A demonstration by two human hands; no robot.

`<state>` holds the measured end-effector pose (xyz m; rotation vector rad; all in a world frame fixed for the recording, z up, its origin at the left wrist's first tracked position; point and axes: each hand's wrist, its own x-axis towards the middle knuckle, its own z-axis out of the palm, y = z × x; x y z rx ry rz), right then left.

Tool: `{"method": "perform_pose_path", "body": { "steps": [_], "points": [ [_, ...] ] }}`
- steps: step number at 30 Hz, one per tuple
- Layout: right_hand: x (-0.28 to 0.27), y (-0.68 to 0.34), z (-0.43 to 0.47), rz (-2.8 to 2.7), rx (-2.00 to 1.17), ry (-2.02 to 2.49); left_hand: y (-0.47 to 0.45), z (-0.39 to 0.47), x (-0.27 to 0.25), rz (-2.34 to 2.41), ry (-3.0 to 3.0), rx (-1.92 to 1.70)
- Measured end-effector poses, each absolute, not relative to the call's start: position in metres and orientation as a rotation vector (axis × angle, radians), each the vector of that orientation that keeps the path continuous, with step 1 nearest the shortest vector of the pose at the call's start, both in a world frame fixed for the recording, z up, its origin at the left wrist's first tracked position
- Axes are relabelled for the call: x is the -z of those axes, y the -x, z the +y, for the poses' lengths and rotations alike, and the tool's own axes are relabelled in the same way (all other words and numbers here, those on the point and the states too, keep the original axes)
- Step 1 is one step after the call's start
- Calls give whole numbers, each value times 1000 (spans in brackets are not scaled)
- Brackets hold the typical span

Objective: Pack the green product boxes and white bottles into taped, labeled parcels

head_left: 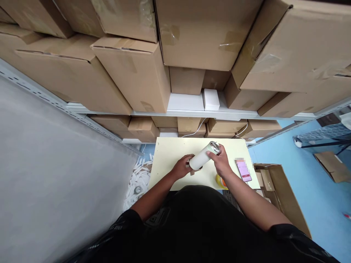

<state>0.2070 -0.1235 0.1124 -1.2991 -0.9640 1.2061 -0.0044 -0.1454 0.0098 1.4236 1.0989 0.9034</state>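
Over the pale yellow table [170, 155] I hold a white tumbler [201, 157], tilted with its shiny silver lid end [214, 147] up to the right. My right hand [221, 160] grips the upper part near that lid, thumb across the side. My left hand [183, 166] is closed at the lower end, around a brown cardboard piece [192, 172] that shows beside and under the tumbler's base. The cardboard's full shape is hidden by the hand and tumbler. Close to my right wrist lies a yellow and orange tape roll [220, 181].
A phone [243, 170] with a lit screen lies on the table's right. Shelves ahead hold several cardboard boxes [131, 73] and a small white box [211, 99]. An open carton [285, 197] stands right of the table; white scraps [137, 182] pile up on the left by the wall.
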Motion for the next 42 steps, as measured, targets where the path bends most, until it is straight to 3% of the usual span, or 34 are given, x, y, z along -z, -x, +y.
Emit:
{"method": "perform_pose_path", "body": {
  "steps": [6, 10, 19, 24, 32, 42],
  "points": [
    [-96, -227, -132, -1044, -1061, 1402, 6, -158, 15, 999, -1317, -970],
    [-85, -225, -142, -1490, -959, 1493, 3, -160, 21, 1007, -1404, -939],
    [-58, -235, -150, -2309, -377, 1505, 0, -159, 17, 1009, -1551, -854],
    [-53, -243, -151, -2489, -387, 1492, -1, -159, 25, 1032, -1454, -927],
    [-37, -246, -152, -2275, -556, 1465, -3, -160, 18, 1011, -1378, -922],
    [-69, -243, -125, -2704, -468, 1441, 1, -157, 14, 1034, -1384, -906]
  ]
}}
